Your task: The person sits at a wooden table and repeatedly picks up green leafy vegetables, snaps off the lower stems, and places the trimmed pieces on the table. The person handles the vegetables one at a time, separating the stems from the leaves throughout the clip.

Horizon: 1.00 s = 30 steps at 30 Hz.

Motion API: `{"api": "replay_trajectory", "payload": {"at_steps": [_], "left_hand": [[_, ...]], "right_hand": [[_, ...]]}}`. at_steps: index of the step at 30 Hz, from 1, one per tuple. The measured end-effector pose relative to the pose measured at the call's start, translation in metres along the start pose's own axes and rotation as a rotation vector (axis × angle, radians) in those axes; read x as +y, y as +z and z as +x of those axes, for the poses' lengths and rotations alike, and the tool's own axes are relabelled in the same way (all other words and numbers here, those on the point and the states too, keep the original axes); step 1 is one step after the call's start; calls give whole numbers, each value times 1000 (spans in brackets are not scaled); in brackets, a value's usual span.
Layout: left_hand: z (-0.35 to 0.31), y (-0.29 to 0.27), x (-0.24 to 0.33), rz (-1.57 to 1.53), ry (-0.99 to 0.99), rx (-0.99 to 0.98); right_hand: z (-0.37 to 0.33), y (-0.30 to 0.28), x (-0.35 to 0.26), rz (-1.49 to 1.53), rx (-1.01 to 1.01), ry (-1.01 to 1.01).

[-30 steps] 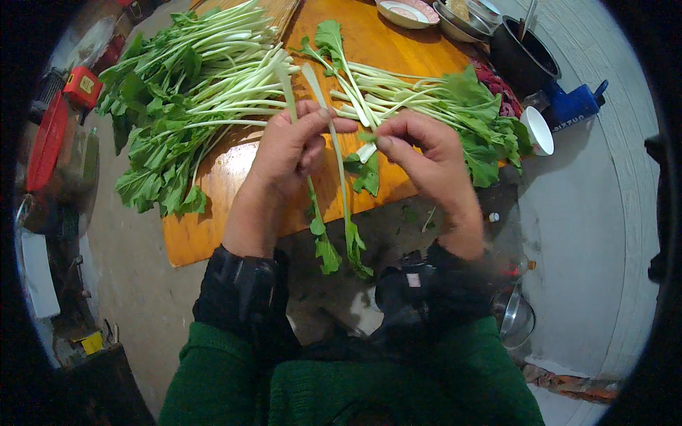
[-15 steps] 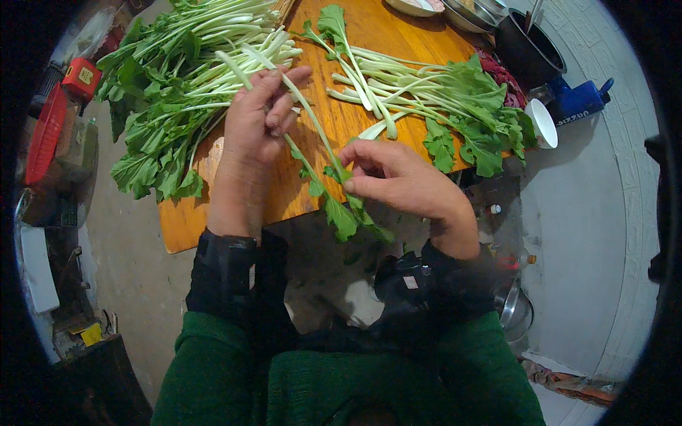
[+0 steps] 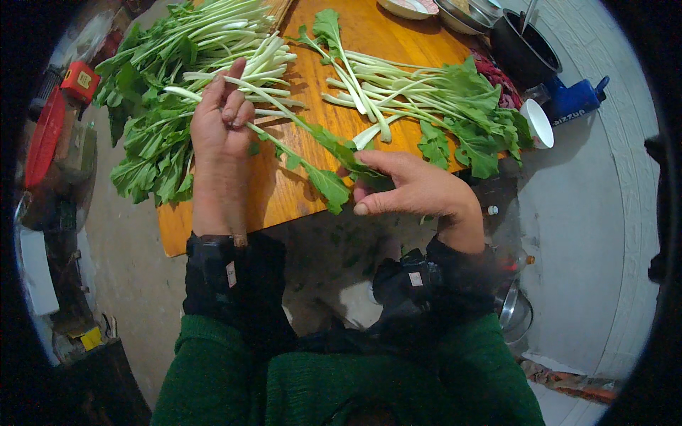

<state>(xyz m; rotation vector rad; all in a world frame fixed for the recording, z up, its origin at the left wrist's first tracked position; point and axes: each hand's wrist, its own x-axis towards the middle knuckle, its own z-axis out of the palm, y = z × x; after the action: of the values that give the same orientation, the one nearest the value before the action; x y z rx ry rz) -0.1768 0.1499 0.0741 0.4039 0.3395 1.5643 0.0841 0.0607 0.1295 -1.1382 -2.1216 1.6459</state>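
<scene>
My left hand (image 3: 222, 135) is closed on two pale-stemmed leafy green stalks (image 3: 273, 101). They slant down to the right, leaves toward my right hand. My right hand (image 3: 419, 188) has its thumb and forefinger spread apart, with a leaf tip lying in the gap between them. Behind my left hand lies a large pile of leafy greens (image 3: 153, 106). Beyond my right hand is a smaller heap of greens (image 3: 405, 89), its stems pointing left and leaves right. Both heaps rest on an orange-brown wooden table (image 3: 277, 202).
At the table's far right stand a black pot (image 3: 524, 46), metal bowls (image 3: 462, 13) and a plate (image 3: 408, 7). A white bowl (image 3: 538, 124) and a blue container (image 3: 577, 98) sit at the right edge. A red basket (image 3: 47, 138) is at far left.
My left hand has moved left and slightly down, drawing the stalks with it. The right thumb and forefinger, closed at the leaves before, have parted.
</scene>
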Motion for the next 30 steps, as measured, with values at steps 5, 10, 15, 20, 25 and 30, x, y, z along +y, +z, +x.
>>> {"api": "replay_trajectory", "payload": {"at_steps": [5, 10, 15, 20, 25, 30], "left_hand": [[4, -9, 13, 7, 47, 43], [6, -13, 18, -10, 86, 19], [5, -9, 17, 12, 163, 35], [-3, 5, 4, 46, 281, 20], [-7, 10, 1, 28, 301, 86], [-4, -1, 20, -1, 284, 81]], "right_hand": [[-12, -13, 6, 92, 79, 77], [-42, -38, 6, 86, 178, 224], [-43, -40, 14, 127, 462, -61], [-18, -33, 19, 307, 1028, -269], [-8, -33, 21, 441, 1241, -336], [-32, -55, 24, 704, 1257, -347]]}}
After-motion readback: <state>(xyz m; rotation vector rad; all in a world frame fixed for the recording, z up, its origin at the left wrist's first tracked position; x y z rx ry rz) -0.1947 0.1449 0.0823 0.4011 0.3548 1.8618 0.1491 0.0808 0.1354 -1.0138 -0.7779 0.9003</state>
